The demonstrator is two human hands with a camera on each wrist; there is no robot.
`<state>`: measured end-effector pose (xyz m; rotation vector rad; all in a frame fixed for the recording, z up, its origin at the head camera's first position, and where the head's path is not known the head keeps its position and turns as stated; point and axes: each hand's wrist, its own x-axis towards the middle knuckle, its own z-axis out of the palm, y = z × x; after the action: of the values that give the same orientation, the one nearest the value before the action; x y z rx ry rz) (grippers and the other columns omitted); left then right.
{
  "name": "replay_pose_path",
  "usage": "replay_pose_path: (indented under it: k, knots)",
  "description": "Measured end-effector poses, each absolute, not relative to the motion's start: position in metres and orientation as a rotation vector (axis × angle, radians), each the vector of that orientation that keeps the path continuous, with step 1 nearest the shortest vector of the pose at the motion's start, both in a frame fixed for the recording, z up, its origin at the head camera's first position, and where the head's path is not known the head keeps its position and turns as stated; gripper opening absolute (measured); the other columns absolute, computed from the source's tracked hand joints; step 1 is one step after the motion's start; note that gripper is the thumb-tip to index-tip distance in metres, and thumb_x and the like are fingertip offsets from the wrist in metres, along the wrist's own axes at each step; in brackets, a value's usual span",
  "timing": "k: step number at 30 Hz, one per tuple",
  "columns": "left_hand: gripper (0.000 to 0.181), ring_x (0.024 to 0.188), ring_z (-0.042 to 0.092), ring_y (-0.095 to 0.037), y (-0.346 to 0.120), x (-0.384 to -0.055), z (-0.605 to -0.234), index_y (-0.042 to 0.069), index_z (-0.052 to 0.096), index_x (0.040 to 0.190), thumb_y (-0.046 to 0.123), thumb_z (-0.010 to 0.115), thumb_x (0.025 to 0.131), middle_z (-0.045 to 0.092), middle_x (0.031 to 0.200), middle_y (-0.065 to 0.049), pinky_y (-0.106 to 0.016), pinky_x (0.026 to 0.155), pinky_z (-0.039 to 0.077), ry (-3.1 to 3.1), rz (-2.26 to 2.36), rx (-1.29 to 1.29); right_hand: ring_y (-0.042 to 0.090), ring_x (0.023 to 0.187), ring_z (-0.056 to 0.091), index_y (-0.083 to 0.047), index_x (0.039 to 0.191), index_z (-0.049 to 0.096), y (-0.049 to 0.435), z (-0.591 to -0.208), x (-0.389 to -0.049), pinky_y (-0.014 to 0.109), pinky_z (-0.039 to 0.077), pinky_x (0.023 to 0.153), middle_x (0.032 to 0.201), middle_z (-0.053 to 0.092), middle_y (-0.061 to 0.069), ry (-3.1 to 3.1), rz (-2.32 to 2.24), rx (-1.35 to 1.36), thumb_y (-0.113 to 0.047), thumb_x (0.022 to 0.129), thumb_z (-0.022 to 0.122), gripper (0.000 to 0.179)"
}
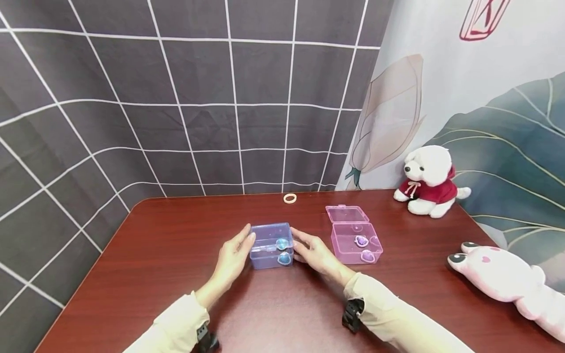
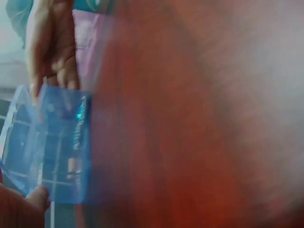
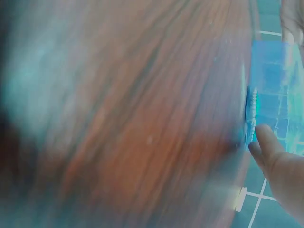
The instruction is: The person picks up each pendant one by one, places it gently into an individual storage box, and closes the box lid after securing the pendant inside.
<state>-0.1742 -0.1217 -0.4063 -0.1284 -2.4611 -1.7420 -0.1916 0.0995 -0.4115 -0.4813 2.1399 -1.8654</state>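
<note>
A clear blue plastic box [image 1: 265,262] stands on the table between both hands, its lid raised at an angle in the left wrist view. My left hand [image 1: 231,257] holds its left side, thumb near the front upper corner. Around its right side curl the fingers of my right hand [image 1: 318,252]. A blue gem-like ornament with a beaded edge [image 1: 282,243] shows inside, at the right. A similar shape appears through the front wall; whether it is a second piece I cannot tell. The wrist views are blurred.
Right of my right hand stands an open pink plastic box [image 1: 340,250] with a purple gem-like ornament [image 1: 361,240] inside. A pale ring [image 1: 290,198] lies by the table's back edge. Two plush toys, a white dog [image 1: 428,181] and a pink-white animal [image 1: 499,274], lie at the right.
</note>
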Motion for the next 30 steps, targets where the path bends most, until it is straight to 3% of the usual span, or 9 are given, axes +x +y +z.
replay_pose_path:
  k: [3,7,14,30]
  knots:
    - [0.058,0.125,0.048,-0.030,-0.119,-0.168,-0.413,-0.004,0.042,0.138,0.030,0.058,0.093,0.044,0.140,-0.018,-0.039,0.103,0.038,-2.464,-1.715,-0.084,0.034,0.122,0.048,0.005,0.144,0.027,0.097,-0.412,-0.190,0.043,0.045,0.096,0.140,0.040,0.029,2.052,-1.920,-0.396,-0.010,0.102,0.036,0.046]
    - [0.062,0.125,0.046,-0.031,-0.117,-0.165,-0.418,-0.006,0.039,0.138,0.029,0.061,0.092,0.042,0.140,-0.021,-0.038,0.102,0.038,-2.442,-1.773,-0.052,0.036,0.126,0.044,0.004,0.145,0.028,0.095,-0.412,-0.188,0.044,0.042,0.099,0.143,0.038,0.026,2.011,-1.951,-0.383,-0.017,0.103,0.035,0.047]
    - [0.062,0.125,0.046,-0.030,-0.114,-0.163,-0.417,-0.006,0.040,0.138,0.027,0.062,0.091,0.041,0.140,-0.021,-0.037,0.102,0.038,-2.434,-1.778,-0.040,0.033,0.121,0.046,0.009,0.143,0.025,0.094,-0.411,-0.186,0.040,0.043,0.097,0.143,0.034,0.029,2.076,-1.899,-0.467,-0.006,0.099,0.042,0.050]
    - [0.057,0.118,0.052,-0.029,-0.113,-0.166,-0.417,-0.008,0.045,0.134,0.021,0.064,0.089,0.052,0.130,-0.022,-0.041,0.098,0.043,-2.503,-1.526,-0.087,0.032,0.111,0.054,0.014,0.140,0.025,0.095,-0.411,-0.186,0.040,0.051,0.087,0.139,0.037,0.033,2.336,-1.695,-0.663,-0.005,0.099,0.043,0.049]
